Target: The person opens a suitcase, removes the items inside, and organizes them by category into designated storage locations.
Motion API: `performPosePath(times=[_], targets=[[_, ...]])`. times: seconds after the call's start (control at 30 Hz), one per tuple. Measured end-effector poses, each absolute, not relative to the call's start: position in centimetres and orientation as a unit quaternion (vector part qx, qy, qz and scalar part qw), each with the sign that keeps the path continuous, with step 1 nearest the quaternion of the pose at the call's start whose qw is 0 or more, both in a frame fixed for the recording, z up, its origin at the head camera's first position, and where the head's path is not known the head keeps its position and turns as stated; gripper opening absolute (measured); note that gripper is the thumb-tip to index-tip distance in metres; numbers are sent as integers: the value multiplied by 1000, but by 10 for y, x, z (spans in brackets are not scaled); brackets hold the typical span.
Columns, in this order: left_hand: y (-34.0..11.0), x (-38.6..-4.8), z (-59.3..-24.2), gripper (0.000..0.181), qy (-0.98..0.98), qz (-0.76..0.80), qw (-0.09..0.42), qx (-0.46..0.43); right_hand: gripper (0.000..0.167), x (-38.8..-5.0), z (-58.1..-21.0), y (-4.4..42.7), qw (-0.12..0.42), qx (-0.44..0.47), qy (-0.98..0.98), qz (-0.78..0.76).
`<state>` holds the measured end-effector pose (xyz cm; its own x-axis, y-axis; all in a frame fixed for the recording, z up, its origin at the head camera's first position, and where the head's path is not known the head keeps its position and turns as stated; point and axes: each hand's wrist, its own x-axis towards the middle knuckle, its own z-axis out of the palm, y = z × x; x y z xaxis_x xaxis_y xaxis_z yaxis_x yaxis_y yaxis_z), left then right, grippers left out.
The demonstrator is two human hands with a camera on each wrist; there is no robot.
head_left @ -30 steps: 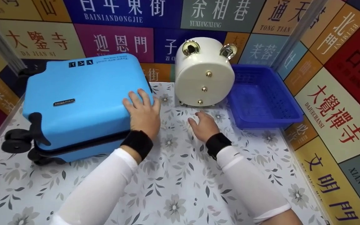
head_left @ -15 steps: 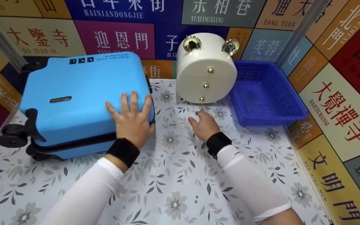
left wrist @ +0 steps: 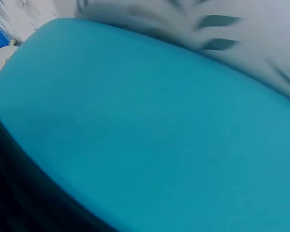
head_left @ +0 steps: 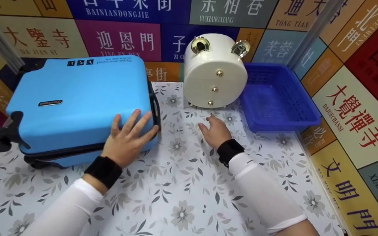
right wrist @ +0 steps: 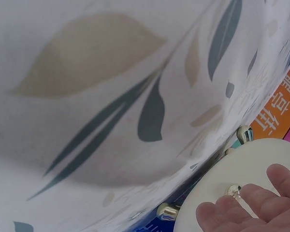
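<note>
A light blue hard-shell suitcase (head_left: 80, 95) with black wheels lies on its side at the left of the table. My left hand (head_left: 126, 139) rests on its near right corner, fingers spread and fairly straight. In the left wrist view the suitcase's blue shell (left wrist: 150, 125) fills most of the picture, and no fingers show there. My right hand (head_left: 216, 131) lies on the table with relaxed fingers and holds nothing. Just beyond it stands a white rounded case (head_left: 215, 78) with gold ear-like pieces and gold studs. The right wrist view shows the right fingers (right wrist: 251, 205) in front of that case.
A blue plastic basket (head_left: 281, 126) stands at the back right, beside the white case. A floral cloth (head_left: 182, 183) covers the table. Printed panels (head_left: 349, 114) with large characters wall in the back and sides.
The suitcase has shifted and turned slightly to the left, exposing more of its black handle side. My left hand has moved left and nearer with it. The right hand stays put.
</note>
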<state>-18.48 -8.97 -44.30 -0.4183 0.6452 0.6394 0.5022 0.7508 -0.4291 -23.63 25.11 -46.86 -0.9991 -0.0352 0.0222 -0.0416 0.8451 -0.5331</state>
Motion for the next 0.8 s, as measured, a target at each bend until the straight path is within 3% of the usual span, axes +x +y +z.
performPosePath(times=[0.13, 0.2, 0.37, 0.47, 0.6, 0.8], targets=[[-106, -179, -447, 91, -844, 60, 425, -321, 61, -237, -467, 249, -1, 23, -963, 269], [-103, -178, -444, 90, -859, 40, 421, -289, 61, -237, -466, 246, -2, 23, -963, 267], [-90, -176, -423, 113, -937, -18, 312, -158, 63, -236, -465, 243, -10, 25, -961, 276], [-104, -173, -420, 121, -946, -33, 283, -156, 63, -235, -465, 246, -8, 27, -960, 277], [-144, -166, -434, 132, -924, -53, 341, -166, 62, -234, -468, 252, -6, 24, -962, 272], [-211, -148, -459, 143, -886, -130, 445, -38, 63, -233, -468, 256, -7, 18, -962, 273]])
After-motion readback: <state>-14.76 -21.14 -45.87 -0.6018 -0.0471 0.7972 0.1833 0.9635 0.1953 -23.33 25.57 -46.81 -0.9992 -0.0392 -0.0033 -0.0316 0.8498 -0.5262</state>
